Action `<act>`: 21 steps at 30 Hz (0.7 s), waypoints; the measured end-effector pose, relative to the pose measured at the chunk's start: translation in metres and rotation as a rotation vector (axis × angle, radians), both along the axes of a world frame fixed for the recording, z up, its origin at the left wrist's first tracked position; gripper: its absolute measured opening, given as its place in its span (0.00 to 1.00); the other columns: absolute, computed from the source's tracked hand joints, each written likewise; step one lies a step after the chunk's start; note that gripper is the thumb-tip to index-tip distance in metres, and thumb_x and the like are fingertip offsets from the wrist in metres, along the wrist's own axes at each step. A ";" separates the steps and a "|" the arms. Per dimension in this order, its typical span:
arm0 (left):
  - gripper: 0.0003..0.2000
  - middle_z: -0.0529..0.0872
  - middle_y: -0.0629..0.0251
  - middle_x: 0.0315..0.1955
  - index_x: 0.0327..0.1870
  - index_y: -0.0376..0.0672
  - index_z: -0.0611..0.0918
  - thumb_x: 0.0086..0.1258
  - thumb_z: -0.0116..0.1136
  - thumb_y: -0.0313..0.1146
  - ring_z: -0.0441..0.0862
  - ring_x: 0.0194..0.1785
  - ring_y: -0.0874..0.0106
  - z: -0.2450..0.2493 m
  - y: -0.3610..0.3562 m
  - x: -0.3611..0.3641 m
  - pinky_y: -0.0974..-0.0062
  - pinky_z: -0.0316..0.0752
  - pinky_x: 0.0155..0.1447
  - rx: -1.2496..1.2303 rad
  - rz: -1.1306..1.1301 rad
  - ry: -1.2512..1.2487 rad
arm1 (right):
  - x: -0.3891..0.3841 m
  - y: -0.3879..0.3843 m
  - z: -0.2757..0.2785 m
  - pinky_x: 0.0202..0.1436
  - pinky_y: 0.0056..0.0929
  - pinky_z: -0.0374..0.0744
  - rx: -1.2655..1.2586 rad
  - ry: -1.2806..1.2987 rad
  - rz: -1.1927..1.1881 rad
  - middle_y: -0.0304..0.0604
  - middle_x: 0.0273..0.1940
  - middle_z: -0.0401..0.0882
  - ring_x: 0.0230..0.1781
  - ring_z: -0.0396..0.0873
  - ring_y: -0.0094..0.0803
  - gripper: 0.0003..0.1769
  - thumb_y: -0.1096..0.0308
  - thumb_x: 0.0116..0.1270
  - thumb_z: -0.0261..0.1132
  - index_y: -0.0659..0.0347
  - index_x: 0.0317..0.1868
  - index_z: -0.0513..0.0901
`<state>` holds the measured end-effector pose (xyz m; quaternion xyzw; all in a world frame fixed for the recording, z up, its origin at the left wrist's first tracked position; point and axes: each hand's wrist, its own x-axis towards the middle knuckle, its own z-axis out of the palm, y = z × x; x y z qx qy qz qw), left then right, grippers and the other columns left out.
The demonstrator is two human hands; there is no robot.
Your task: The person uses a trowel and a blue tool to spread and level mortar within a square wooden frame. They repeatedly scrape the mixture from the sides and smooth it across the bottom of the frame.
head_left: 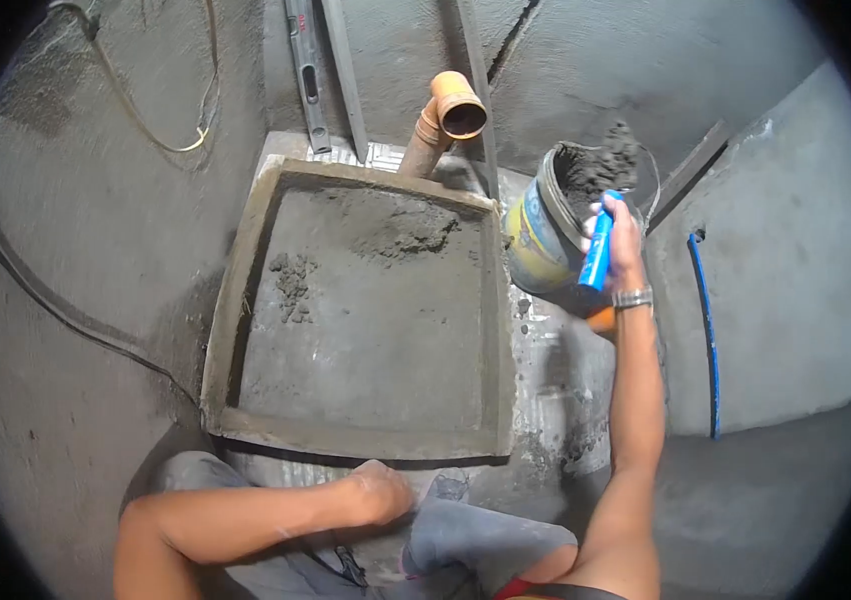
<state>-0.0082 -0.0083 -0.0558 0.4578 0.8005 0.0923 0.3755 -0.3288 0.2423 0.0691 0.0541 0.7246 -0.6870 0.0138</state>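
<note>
Left arm (255,513) up front, left hand (382,492) balled up, nothing showing; right hand (625,240) clutches blue handle (596,252) by bucket (533,243), probably so drips land inside.

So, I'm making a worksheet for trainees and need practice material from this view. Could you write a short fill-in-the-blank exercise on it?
1. The tool handle is held in the person's ____ grip.
2. The colour of that handle is ____.
3. The elbow pipe standing behind the square frame is coloured ____.
4. In the picture, the spirit level is to the ____ of that pipe.

Missing words: right; blue; orange; left.
</note>
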 end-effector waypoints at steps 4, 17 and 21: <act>0.06 0.87 0.61 0.38 0.33 0.45 0.86 0.58 0.57 0.30 0.86 0.42 0.64 -0.006 0.002 0.002 0.67 0.79 0.41 0.005 0.038 -0.051 | -0.071 0.097 -0.066 0.30 0.50 0.77 1.587 0.500 -0.122 0.61 0.30 0.81 0.29 0.81 0.57 0.20 0.54 0.62 0.55 0.66 0.38 0.72; 0.09 0.87 0.58 0.39 0.36 0.40 0.87 0.56 0.59 0.29 0.86 0.44 0.61 -0.021 0.011 0.003 0.66 0.80 0.41 -0.005 -0.020 -0.068 | 0.069 -0.140 -0.202 0.35 0.54 0.75 1.010 0.288 0.666 0.64 0.29 0.79 0.32 0.79 0.61 0.21 0.54 0.60 0.59 0.68 0.37 0.74; 0.08 0.88 0.59 0.39 0.36 0.42 0.87 0.58 0.59 0.31 0.86 0.44 0.63 -0.014 0.003 0.001 0.66 0.80 0.41 0.014 0.052 -0.018 | 0.072 -0.217 -0.239 0.42 0.54 0.77 1.130 0.199 0.781 0.64 0.33 0.81 0.37 0.80 0.60 0.21 0.55 0.60 0.56 0.69 0.40 0.74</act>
